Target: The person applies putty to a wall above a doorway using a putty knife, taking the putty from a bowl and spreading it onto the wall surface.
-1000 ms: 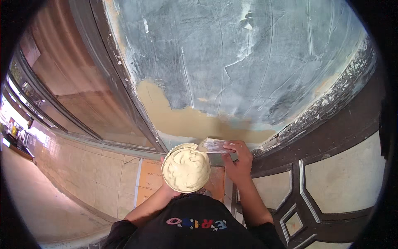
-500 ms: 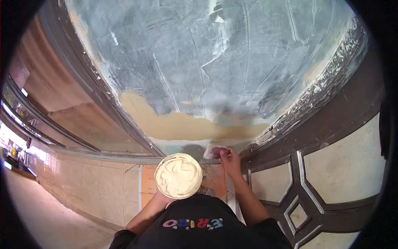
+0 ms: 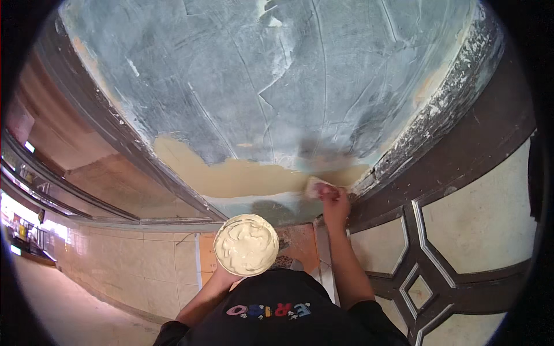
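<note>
A round tub [image 3: 246, 245] of creamy, swirled putty sits in front of my chest, with my left hand [image 3: 229, 277] closed under and around its side; most of those fingers are hidden by the tub. Farther right, my right hand [image 3: 336, 207] grips a putty knife [image 3: 315, 188] with a pale blade and a dark reddish handle, slightly blurred. Its blade is at the lower right of the wall [image 3: 259, 115], over a tan coated band [image 3: 242, 177]. Above that band the wall is rough grey-blue with cracks and white streaks.
A dark frame with a brown pane [image 3: 98, 150] borders the wall on the left. On the right stand a chipped edge [image 3: 427, 115] and a dark panelled door [image 3: 418, 230]. Tiles [image 3: 127, 259] and an orange sheet [image 3: 306, 248] lie below.
My right hand and the putty knife have moved up and to the right, from the pale strip onto the tan band. The wall has shifted slightly left in view; my left hand still holds the tub.
</note>
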Available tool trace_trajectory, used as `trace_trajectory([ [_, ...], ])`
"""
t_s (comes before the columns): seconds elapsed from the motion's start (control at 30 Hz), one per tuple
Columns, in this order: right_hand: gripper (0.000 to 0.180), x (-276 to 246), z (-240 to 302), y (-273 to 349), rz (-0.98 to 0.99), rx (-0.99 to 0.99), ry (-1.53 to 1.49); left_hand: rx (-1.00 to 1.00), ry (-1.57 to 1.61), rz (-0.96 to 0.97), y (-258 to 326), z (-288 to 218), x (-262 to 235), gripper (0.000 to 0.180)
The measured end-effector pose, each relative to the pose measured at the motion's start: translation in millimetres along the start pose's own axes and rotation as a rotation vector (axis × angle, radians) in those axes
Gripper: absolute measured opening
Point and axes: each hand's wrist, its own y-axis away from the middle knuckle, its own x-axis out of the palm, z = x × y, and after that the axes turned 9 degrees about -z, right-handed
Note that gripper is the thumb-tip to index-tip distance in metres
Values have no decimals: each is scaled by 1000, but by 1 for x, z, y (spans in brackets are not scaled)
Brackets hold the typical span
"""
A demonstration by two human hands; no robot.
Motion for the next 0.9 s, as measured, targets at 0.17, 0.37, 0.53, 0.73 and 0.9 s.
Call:
trace_trajectory([
  [0.17, 30, 18, 51, 1, 84, -103, 137, -6, 229, 64, -7, 18, -10, 85],
  [0.37, 26, -15, 9, -23, -27, -109, 167, 317, -237, 81, -9, 4, -8, 84],
  [0.53, 29, 28, 33, 1, 78, -397, 195, 185, -45, 68, -9, 24, -11, 81],
  [0.73, 36, -15, -37, -41, -183, -114, 226, 102, 89, 22, -1, 21, -11, 77],
  [0.9, 41, -5, -9, -17, -83, -125, 305, 112, 12, 68, 4, 23, -12, 71],
])
